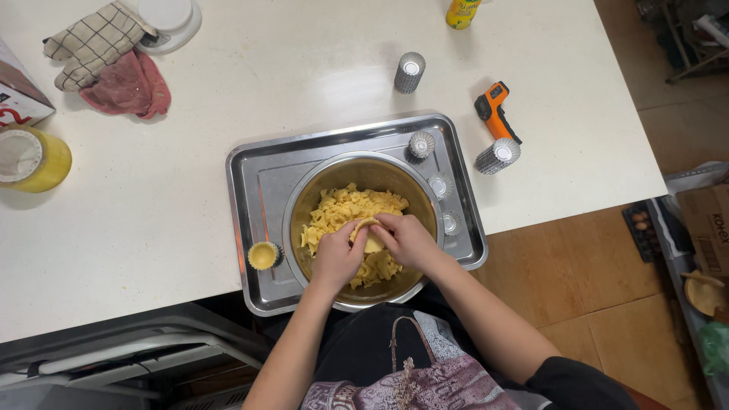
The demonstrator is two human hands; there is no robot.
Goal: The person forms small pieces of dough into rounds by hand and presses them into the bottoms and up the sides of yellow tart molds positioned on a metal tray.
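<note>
Closest to the camera is a patterned apron (425,380) on the person's lap. Just above it, the left hand (336,257) and right hand (408,240) meet over a metal bowl (304,199). Both hands pinch one small piece of yellow dough (371,241) between their fingers. More yellow dough bits (342,209) fill the bowl under them. The bowl sits on a steel tray (262,171). Left of the hands, a little tin filled with dough (263,256) stands on the tray. Right of the hands, empty tins (442,185) line the tray's edge. Beyond the hands, on the white table (288,68), lie an orange thermometer gun (497,111), an oven mitt (91,42) and a yellow cup (30,158). The floor (592,273) is brown tile.
</note>
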